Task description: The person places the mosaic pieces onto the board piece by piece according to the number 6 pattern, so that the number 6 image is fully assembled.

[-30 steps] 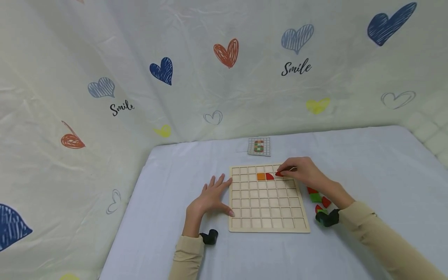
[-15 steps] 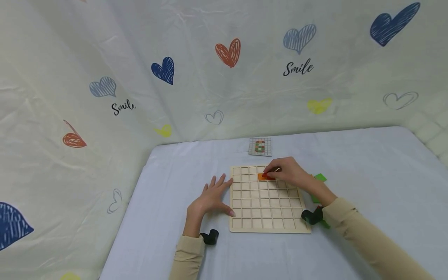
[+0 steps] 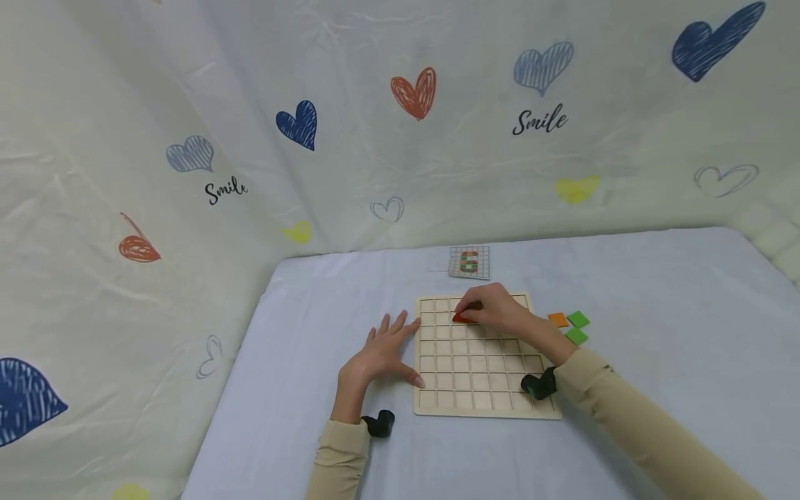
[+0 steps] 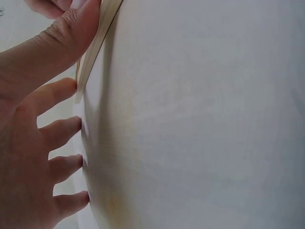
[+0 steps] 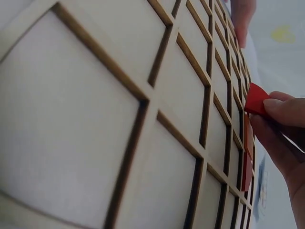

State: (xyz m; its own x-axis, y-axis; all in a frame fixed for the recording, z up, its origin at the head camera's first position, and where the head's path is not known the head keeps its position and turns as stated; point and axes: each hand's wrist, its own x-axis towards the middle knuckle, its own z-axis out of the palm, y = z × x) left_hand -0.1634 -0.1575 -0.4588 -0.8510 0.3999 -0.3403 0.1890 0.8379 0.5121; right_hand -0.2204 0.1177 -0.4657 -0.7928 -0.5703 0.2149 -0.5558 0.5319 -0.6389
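Note:
My right hand (image 3: 494, 307) pinches a red tile (image 5: 257, 98) with one curved edge between thumb and fingertips. It holds the tile at a cell in the board's second row from the far edge. In the right wrist view, an orange tile (image 5: 248, 136) and another red tile (image 5: 247, 172) sit in the cells beside it; the right hand hides them in the head view. My left hand (image 3: 377, 359) spreads its fingers along the left side of the wooden grid board (image 3: 470, 364). Its thumb and index finger touch the board's edge (image 4: 93, 55).
Behind the board lies a small printed grid card (image 3: 469, 262) with a coloured pattern. To the right are a loose orange tile (image 3: 558, 320) and green tiles (image 3: 578, 319). The right forearm covers part of the tabletop there. A patterned curtain (image 3: 350, 173) hangs behind the table.
My right hand has carried the red tile leftward, past the placed red and orange tiles, to the cell left of them. The left hand stays at the board's edge.

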